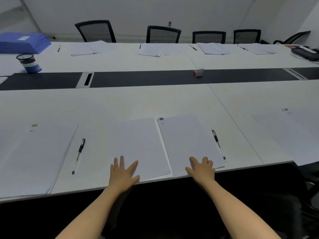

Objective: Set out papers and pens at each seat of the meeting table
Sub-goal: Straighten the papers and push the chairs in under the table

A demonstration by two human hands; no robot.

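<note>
I have both hands down on the papers of the seat in front of me. My left hand point(124, 171) lies flat with fingers spread on the near left corner of the loose stack point(139, 144). My right hand point(201, 168) presses the near edge of the clipped stack point(186, 142), fingers mostly straight with a couple slightly bent, gripping nothing. The two stacks sit side by side, almost touching, with their near ends right at the edge of the table point(155, 100); the right one seems to overhang it a little. That is my main worry: if I drag toward myself, sheets may slide off into the dark gap below. The loose stack has no clip that I can see, so a sideways push from the palm could fan its top sheets. The pen point(217, 143) lies along the right margin of the clipped stack, tip close to my right hand's fingers; nudging that stack could roll it off the paper or off the table. The binder clip point(161, 119) holds only the far left corner, so the near sheets can skew. A hard leftward shove might also crowd the neighbouring pen point(78, 156) beside the left seat's stack point(38, 157).
</note>
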